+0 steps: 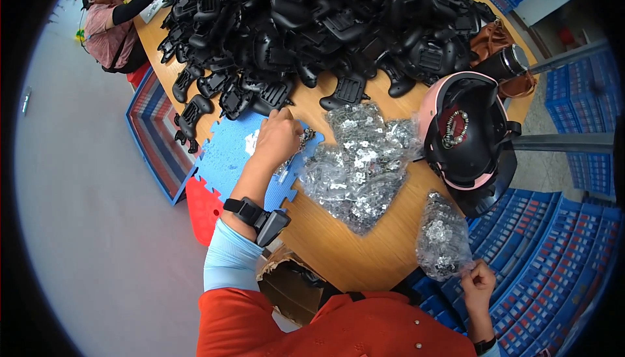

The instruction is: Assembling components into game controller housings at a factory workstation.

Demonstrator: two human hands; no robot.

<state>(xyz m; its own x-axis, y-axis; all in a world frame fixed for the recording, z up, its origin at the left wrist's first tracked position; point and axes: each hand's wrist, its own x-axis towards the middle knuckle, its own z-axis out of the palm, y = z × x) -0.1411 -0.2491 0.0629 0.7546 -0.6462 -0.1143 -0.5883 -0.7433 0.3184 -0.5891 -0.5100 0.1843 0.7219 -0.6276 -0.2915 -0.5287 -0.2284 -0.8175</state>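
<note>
Metal parts (306, 137), small and silvery, sit under the fingers of the left hand (277, 137), which rests palm-down on the blue foam mat (224, 158) with its fingers curled around a few of them; how firmly it grips cannot be told. The mat lies at the table's (338, 246) left edge, one corner jutting past it, and more loose bright pieces lie on the mat just left of the hand. A black wrist device (259, 217) is strapped over the pale blue sleeve on that arm.

Just right of the mat lies a large clear bag of the same silvery parts (361, 161), spread open on the wood. Further right of the mat, at the table's near right edge, a smaller clear bag (441, 236) of parts stands upright; the right hand (478, 284) is clenched on its lower corner, pinching the plastic.

Beyond the mat, a big heap of black plastic housings (306, 25) covers the far half of the table (a few have slid down to touch the mat's upper edge). Right of the large bag rests a pink and black helmet (465, 135), open side up, with a brown bag (498, 44) behind it. Far beyond the mat, at the table's far left corner, another person (114, 21) in dark sleeves reaches into the heap. Blue crates (553, 259) are stacked past the table's right edge.
</note>
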